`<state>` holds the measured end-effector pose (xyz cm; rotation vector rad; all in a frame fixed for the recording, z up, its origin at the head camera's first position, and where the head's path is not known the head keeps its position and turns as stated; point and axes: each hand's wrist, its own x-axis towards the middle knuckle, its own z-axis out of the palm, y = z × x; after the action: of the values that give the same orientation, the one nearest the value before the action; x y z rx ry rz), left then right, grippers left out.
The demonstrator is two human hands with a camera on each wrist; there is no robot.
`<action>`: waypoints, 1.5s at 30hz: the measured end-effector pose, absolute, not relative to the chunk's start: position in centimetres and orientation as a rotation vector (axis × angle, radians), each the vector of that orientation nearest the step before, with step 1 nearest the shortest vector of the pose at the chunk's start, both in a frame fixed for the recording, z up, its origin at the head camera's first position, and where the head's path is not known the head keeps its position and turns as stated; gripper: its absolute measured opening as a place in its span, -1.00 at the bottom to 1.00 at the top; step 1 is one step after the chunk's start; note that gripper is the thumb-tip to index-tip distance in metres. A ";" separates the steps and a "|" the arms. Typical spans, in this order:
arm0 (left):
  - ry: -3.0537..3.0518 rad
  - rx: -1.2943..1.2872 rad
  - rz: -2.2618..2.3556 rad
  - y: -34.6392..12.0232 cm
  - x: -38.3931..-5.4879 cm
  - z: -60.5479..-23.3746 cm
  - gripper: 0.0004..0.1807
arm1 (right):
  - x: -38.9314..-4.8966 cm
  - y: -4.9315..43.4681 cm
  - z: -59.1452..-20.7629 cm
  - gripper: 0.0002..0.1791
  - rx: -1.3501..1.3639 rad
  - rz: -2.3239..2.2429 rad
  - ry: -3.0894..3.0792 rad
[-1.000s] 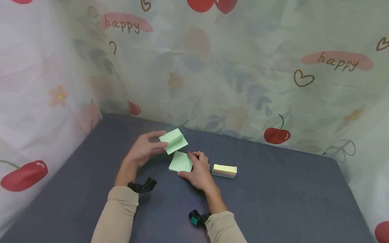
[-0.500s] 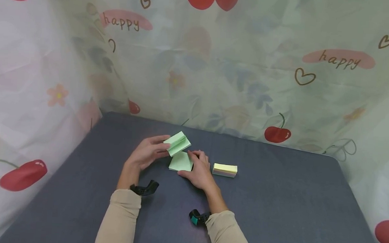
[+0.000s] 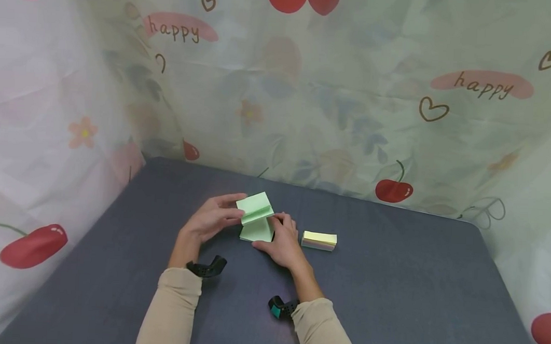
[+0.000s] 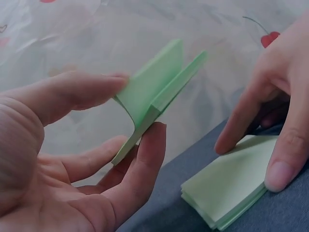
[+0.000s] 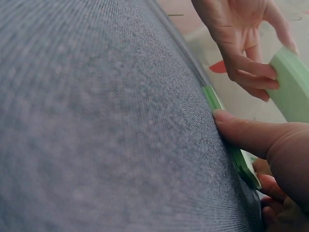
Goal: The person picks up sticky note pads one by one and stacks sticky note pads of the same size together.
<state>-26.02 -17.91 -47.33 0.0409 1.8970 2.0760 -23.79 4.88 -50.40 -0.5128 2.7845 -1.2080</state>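
Note:
My left hand (image 3: 209, 218) holds a pad of light green sticky notes (image 3: 253, 203) raised over the table, pinched between thumb and fingers. In the left wrist view the held pad (image 4: 153, 82) is bent, with its upper leaves lifted away in a V from the rest. Below it, a second green sticky-note pile (image 3: 255, 230) lies on the table. My right hand (image 3: 283, 245) grips that pile by its right side, thumb at the near edge and fingers at the far edge. The left wrist view shows slightly uneven layers in the lower pile (image 4: 227, 181).
To the right of my right hand sits a small block of stacked paper (image 3: 318, 241), yellow on top with other colours below. The dark grey table (image 3: 390, 297) meets a printed cloth backdrop (image 3: 334, 118) behind and on both sides.
My left hand has moved right and slightly nearer with the held pad, which now overlaps the lower pile in the head view. The pad has turned. My right hand stays put.

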 end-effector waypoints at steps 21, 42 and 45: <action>2.242 0.071 1.676 -18.8 -25.8 -48.5 -0.08 | -23.9 4.8 -50.4 0.06 -0.471 -1.209 2.762; 2.424 0.129 1.434 -16.7 -25.2 -47.7 -0.07 | -23.8 4.9 -50.7 0.01 -0.439 -1.247 2.749; 2.456 0.079 1.416 -16.6 -25.4 -47.5 -0.08 | -23.9 4.8 -50.5 0.01 -0.423 -1.266 2.749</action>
<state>-25.37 -16.60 -47.46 0.0794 2.4564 1.4165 -23.90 4.82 -50.50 -0.4230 2.7490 -1.2664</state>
